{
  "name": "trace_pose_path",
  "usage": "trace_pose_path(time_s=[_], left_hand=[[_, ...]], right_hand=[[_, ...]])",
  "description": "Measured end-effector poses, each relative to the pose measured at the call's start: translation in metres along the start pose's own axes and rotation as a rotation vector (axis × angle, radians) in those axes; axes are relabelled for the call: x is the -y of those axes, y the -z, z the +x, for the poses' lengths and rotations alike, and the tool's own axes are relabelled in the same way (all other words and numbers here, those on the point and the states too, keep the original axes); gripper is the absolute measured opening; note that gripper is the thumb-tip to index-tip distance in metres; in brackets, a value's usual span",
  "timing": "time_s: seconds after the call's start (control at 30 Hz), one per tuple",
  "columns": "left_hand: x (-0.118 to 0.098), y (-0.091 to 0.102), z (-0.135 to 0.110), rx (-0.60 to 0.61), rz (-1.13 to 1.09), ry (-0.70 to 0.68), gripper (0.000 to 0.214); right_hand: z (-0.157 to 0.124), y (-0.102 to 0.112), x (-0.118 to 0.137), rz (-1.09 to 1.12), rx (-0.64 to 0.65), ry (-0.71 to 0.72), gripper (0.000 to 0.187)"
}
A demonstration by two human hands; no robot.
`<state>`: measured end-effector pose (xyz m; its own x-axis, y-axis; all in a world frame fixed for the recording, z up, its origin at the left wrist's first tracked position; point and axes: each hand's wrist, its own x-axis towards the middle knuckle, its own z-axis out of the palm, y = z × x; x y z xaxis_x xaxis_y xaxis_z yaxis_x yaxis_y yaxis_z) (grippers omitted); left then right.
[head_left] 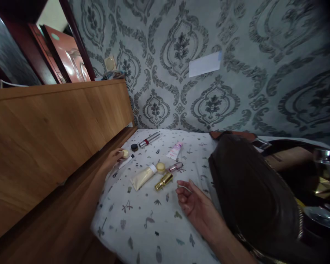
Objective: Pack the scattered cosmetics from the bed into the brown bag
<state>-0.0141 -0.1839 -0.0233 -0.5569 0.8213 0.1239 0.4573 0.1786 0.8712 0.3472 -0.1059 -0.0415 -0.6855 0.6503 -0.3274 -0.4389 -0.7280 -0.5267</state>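
At the left edge of the bedding, my left hand (114,160) has its fingers closed on a small round cream-coloured jar (125,153). Just below that jar lies a slim white tube with a black tip (125,161). My right hand (194,205) hovers palm inward with loosely curled fingers apart and nothing visible in them. Nearest to it is a gold bottle (164,182). Beside the bottle are a pink tube (175,167), a second round yellowish jar (160,168) and a cream squeeze tube with a white cap (143,177).
Farther back lie a black-lidded pot (134,147), a silver tube with a red band (149,140) and a white-and-pink squeeze tube (174,151). A dark brown bag (250,190) stands open on the right, with items inside. A wooden panel (57,128) borders the left.
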Motion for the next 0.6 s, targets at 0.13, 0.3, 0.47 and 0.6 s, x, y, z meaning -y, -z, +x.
trace_pose_path(time_s=[0.13, 0.3, 0.47, 0.6], left_hand=[[-0.016, -0.014, -0.010, 0.191, -0.110, 0.009, 0.064], [-0.028, -0.045, -0.013, 0.442, -0.066, 0.047, 0.046], [-0.028, -0.058, -0.006, 0.450, 0.101, 0.056, 0.029], [-0.025, -0.054, 0.005, 0.324, 0.262, 0.030, 0.022]], right_hand=[[0.001, 0.000, 0.000, -0.001, 0.007, 0.000, 0.048], [0.002, 0.002, 0.000, -0.014, 0.027, -0.010, 0.046], [0.002, 0.006, -0.001, -0.011, 0.040, -0.011, 0.040], [0.002, 0.006, -0.001, -0.009, 0.041, -0.016, 0.040]])
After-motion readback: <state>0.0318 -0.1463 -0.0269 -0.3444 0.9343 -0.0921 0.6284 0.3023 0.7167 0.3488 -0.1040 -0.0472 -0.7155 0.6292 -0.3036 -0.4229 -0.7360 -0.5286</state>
